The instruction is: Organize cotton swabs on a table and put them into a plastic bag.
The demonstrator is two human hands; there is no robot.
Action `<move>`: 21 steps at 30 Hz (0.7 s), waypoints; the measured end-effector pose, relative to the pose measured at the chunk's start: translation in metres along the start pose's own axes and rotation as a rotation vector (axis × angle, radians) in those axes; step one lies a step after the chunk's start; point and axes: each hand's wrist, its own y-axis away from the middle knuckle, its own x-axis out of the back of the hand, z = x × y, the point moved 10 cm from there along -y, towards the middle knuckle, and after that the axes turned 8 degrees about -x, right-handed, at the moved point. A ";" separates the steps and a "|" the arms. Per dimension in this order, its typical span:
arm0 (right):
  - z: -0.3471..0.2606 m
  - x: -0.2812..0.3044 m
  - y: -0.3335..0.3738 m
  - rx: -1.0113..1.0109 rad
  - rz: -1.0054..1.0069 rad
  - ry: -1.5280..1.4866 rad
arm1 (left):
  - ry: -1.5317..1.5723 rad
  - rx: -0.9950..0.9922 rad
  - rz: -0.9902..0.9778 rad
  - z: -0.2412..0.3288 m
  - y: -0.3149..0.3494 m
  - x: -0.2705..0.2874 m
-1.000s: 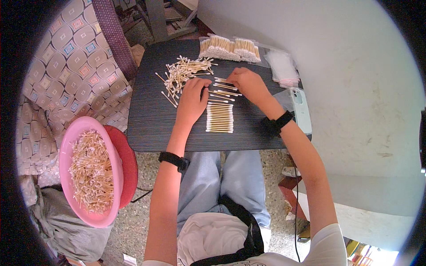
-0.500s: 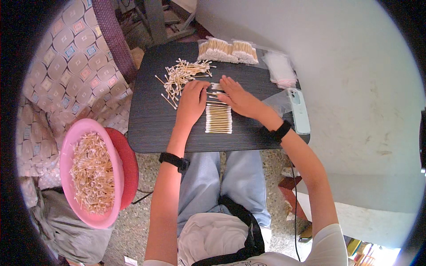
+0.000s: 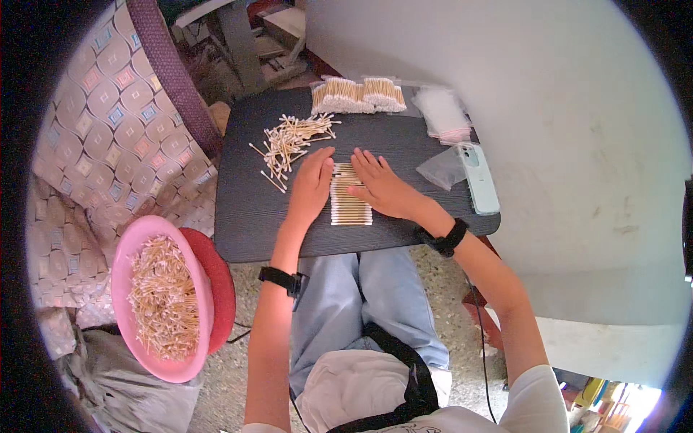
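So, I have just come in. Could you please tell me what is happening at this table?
A person is arranging cotton swabs in a neat row on a dark table. The left hand is along the row's left side; the right hand is open, partly over its right side. A loose pile lies beyond the left hand, and filled bags lie near the far edge. A pink basin at left holds more swabs.
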 end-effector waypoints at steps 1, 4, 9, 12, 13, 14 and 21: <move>-0.002 -0.001 0.001 -0.010 -0.015 -0.008 | 0.090 0.041 0.021 -0.003 0.003 -0.001; -0.002 0.012 0.000 -0.069 0.084 -0.224 | 0.396 0.185 0.002 -0.004 0.008 -0.010; 0.026 0.007 -0.004 -0.263 0.186 -0.539 | 0.583 0.209 0.092 -0.001 -0.003 -0.014; 0.018 -0.001 -0.013 -0.293 0.155 -0.651 | 0.599 0.197 0.076 -0.010 -0.003 -0.020; 0.017 -0.004 -0.015 -0.287 0.151 -0.697 | 0.628 0.216 0.074 -0.009 -0.002 -0.024; 0.015 -0.003 -0.015 -0.260 0.186 -0.701 | 0.657 0.236 0.073 -0.007 -0.001 -0.028; 0.019 0.008 -0.006 -0.234 0.208 -0.717 | 0.571 0.168 0.051 -0.004 0.000 -0.021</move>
